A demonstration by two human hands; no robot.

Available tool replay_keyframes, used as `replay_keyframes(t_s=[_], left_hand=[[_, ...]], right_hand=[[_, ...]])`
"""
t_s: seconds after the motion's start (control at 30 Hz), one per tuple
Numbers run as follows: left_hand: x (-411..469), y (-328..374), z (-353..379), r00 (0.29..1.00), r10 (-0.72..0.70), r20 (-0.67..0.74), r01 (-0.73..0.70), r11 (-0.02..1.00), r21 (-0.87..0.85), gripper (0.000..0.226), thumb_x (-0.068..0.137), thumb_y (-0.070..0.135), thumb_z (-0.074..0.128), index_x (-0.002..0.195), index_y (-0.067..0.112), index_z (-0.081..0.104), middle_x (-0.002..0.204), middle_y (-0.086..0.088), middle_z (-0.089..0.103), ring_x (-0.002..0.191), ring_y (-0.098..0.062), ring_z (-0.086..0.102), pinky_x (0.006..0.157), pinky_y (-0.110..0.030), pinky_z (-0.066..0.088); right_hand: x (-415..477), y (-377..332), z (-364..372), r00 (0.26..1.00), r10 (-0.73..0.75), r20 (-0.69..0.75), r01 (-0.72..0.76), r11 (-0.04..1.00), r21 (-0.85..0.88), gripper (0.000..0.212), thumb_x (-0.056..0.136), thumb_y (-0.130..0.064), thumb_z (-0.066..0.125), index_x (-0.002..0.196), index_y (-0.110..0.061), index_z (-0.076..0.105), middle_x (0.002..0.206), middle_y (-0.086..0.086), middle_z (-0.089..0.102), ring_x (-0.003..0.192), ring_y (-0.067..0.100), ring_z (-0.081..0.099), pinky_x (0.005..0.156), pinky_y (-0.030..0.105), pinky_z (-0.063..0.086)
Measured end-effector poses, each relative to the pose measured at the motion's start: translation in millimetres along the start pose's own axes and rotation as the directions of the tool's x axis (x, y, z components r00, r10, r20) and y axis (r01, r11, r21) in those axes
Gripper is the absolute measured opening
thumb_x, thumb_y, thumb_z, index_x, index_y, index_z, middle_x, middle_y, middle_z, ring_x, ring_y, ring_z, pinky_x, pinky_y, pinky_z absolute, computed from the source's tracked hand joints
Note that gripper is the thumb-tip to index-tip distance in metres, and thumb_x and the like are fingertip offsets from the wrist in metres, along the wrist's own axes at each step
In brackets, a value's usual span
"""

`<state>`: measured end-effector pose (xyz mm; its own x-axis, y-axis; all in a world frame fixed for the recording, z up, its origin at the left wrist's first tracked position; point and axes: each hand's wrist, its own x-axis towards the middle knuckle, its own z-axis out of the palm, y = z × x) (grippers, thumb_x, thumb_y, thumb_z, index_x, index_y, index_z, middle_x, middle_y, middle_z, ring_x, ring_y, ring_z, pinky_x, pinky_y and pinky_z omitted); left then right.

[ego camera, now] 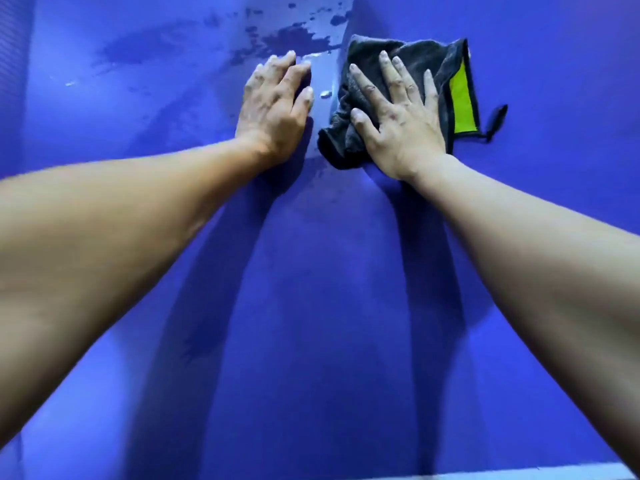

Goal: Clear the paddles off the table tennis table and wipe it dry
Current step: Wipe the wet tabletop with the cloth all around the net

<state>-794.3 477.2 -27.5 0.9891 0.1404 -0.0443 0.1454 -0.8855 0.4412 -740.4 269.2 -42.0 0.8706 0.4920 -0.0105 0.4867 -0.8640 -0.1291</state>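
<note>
**Wiping stage: cloth on surface, both hands down**

1. Cloth. The dark grey cloth [446, 60] lies bunched on the blue surface [311, 306], directly right of the pale centre line [323, 81], with its left folds touching the line's edge. A lime-green panel [462, 102] shows on the side of the cloth farthest from the line, and a small black loop [497, 119] hangs off that same side onto the surface.

2. Right hand. The right hand [398, 126] rests palm-down on the cloth, right of the centre line. Its fingers [391, 74] are straight and spread and press flat on the fabric. They do not curl round it.

3. Left hand. The left hand [273, 109] rests palm-down on the bare surface just left of the centre line, level with the right hand. Its fingers [284, 71] are extended, close together and hold nothing. The fingertips reach the line's edge. A dark patch beneath them may be shadow or water; the view does not settle which.

4. Water. One droplet [325, 94] sits on the centre line between the two hands. Dark wet patches [294, 39] spread across the line and to its left, beyond the fingertips. Fainter smears [149, 46] lie farther left of the line.

5. Forearms. Both bare forearms extend from the lower corners toward the centre line and cast shadows on the surface.
</note>
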Motion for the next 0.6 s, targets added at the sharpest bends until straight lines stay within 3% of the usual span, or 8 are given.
replay_keyframes(t_s=[0.1, 0.33, 0.6], left_hand=[[-27, -1, -7, 0.998, 0.038, 0.051, -0.037, 0.999, -0.012, 0.051, 0.104, 0.029, 0.037, 0.154, 0.018, 0.034, 0.165, -0.008, 0.023, 0.153, -0.027, 0.016, 0.124, -0.037, 0.006], [-193, 3, 7, 0.998, 0.048, -0.039, -0.042, 0.987, 0.152, 0.053, 0.099, 0.026, 0.038, 0.151, 0.014, 0.041, 0.158, -0.012, 0.035, 0.145, -0.034, 0.032, 0.123, -0.043, 0.015], [-336, 10, 17, 0.999, -0.035, -0.027, 0.04, 0.978, 0.206, 0.055, 0.097, 0.025, 0.041, 0.15, 0.01, 0.042, 0.157, -0.018, 0.036, 0.144, -0.039, 0.033, 0.121, -0.049, 0.022]], right_hand=[[-57, -18, 4, 1.0, -0.005, 0.003, 0.005, 1.0, 0.009, 0.061, 0.102, -0.058, 0.022, 0.161, -0.045, 0.014, 0.172, 0.003, 0.008, 0.159, 0.019, 0.005, 0.126, 0.056, 0.0], [-179, -49, 11, 1.0, -0.009, -0.012, 0.009, 1.0, 0.011, 0.062, 0.103, -0.056, 0.027, 0.162, -0.042, 0.017, 0.172, 0.003, 0.011, 0.159, 0.019, 0.008, 0.126, 0.057, 0.002], [-319, -90, 20, 1.0, -0.016, -0.015, 0.016, 1.0, 0.025, 0.064, 0.101, -0.056, 0.032, 0.162, -0.041, 0.02, 0.172, 0.005, 0.014, 0.159, 0.02, 0.009, 0.125, 0.058, 0.006]])
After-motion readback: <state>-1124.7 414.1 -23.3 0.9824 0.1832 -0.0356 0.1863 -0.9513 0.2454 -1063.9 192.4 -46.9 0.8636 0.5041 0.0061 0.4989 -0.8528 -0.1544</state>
